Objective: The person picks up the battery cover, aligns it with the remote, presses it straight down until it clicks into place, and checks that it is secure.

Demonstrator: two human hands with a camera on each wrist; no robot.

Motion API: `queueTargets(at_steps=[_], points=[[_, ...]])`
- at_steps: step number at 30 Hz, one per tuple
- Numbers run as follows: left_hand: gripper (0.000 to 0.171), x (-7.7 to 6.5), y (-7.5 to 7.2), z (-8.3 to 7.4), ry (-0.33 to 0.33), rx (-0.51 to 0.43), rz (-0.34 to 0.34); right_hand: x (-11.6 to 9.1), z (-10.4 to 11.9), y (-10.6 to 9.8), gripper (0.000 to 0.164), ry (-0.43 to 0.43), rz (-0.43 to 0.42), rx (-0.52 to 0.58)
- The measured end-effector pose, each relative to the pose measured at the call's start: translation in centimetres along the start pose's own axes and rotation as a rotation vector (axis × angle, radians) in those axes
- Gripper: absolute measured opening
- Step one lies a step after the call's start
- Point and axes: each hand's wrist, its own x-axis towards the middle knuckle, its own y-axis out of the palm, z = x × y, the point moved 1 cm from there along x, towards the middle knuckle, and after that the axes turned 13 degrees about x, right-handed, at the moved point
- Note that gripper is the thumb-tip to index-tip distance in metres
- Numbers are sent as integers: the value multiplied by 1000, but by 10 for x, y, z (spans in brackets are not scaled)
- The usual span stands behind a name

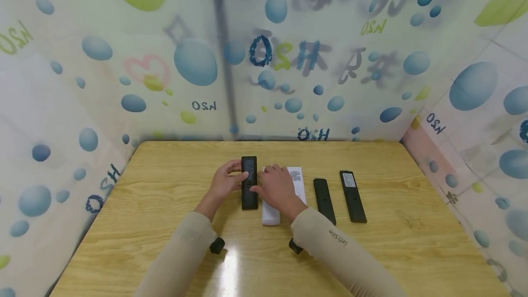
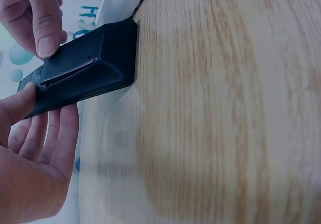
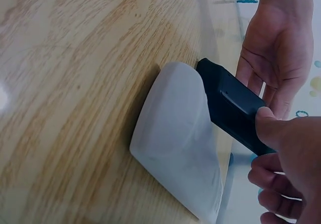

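A black remote control [image 1: 249, 196] is tilted up off the table with its back showing, its lower end at or close to the wood. My left hand [image 1: 226, 180] holds it from the left, thumb on the back and fingers underneath. From the other side my right hand [image 1: 278, 188] grips it, the thumb pressing on the battery cover [image 2: 70, 61]. In the left wrist view a narrow gap shows along one edge of that cover. Beneath my right hand lies a long white object [image 3: 175, 113] with a rounded end, partly hidden in the head view.
Right of the hands, a black remote [image 1: 325, 200] and another black remote with a white label [image 1: 352, 196] lie on the wooden table [image 1: 412, 251]. A white piece with printed text [image 1: 296, 178] shows behind my right hand. A patterned wall [image 1: 330, 81] borders the far edge.
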Motion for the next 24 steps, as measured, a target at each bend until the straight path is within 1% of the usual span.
queueTargets(at_steps=[4, 12, 19, 24], points=[[44, 1, 2, 1, 6, 1, 0, 0, -1, 1, 55, 16, 13, -2], [45, 0, 1, 3, 20, -14, 2, 1, -1, 3, 54, 8, 21, -5], [46, -1, 1, 2, 9, -12, 14, 2, 0, 5, 54, 29, 38, 23], [46, -1, 0, 2, -7, -15, 27, 2, -1, 6, 52, 35, 27, 54]])
